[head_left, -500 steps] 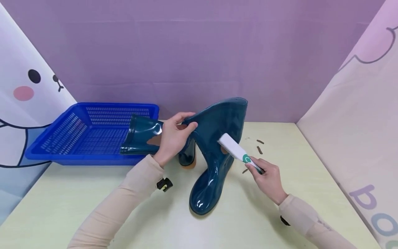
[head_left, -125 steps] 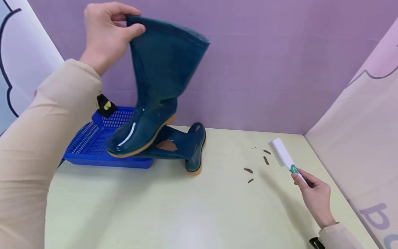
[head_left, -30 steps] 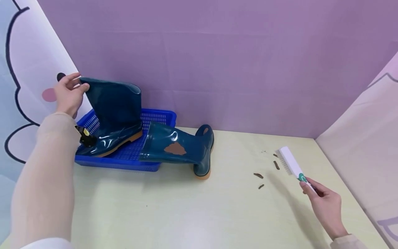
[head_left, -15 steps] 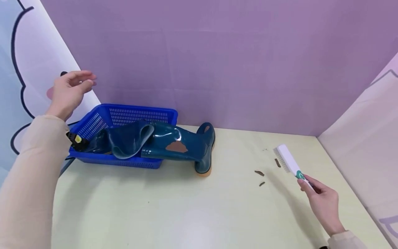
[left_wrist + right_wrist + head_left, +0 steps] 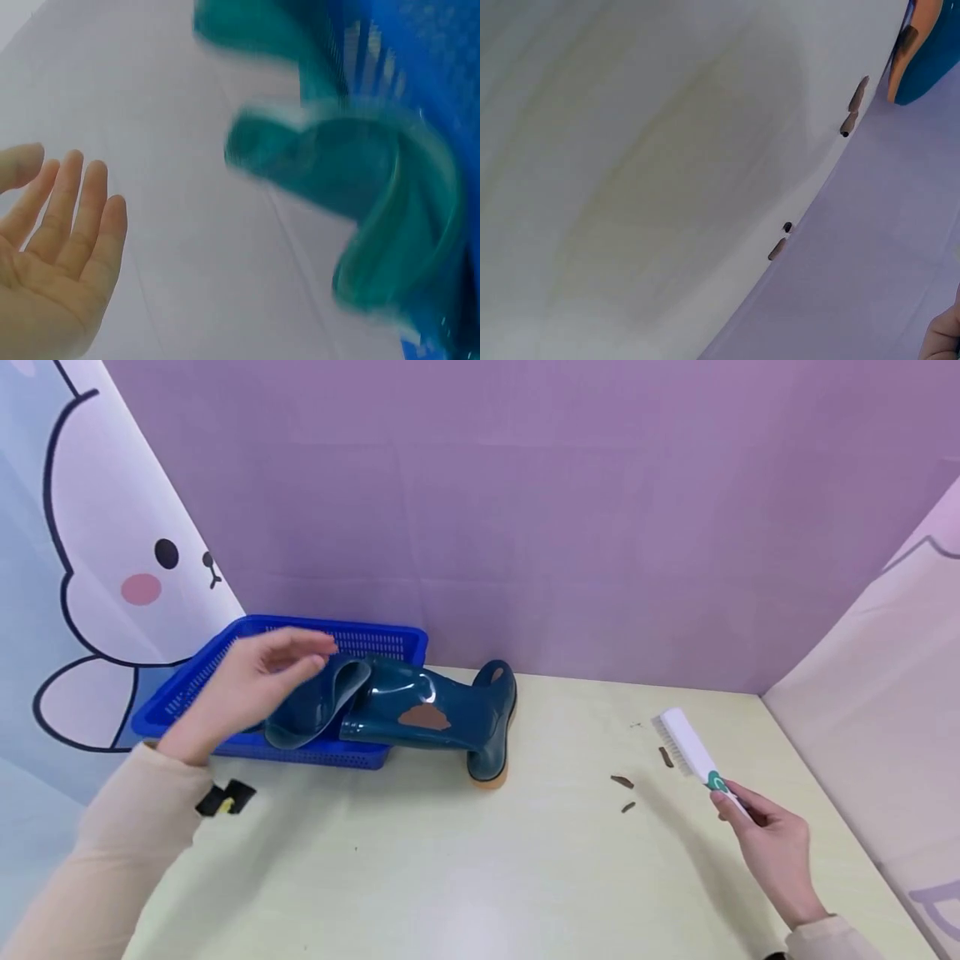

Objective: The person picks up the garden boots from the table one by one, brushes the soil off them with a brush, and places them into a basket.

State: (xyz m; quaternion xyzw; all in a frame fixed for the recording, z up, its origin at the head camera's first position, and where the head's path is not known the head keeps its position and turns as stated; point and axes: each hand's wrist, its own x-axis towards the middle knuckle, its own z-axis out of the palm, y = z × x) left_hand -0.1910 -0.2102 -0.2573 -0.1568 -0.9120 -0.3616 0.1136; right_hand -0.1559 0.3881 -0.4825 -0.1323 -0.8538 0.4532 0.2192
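The left hand (image 5: pixel 246 687), fingers loosely extended, hangs near but apart from the slumped boot (image 5: pixel 306 717). The right hand (image 5: pixel 777 850) grips a brush (image 5: pixel 688 745).

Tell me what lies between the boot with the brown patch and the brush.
In the head view, a few small brown pieces lie on the table between that boot and the brush, nearer the brush.

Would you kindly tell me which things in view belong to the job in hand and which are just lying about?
Apparently in the job:
white-and-green plastic brush, in the right hand
blue perforated plastic basket
glossy teal boot with a brown patch
matching teal boot, mostly in the basket

Probably just lying about:
narrow brown strips on the pale table
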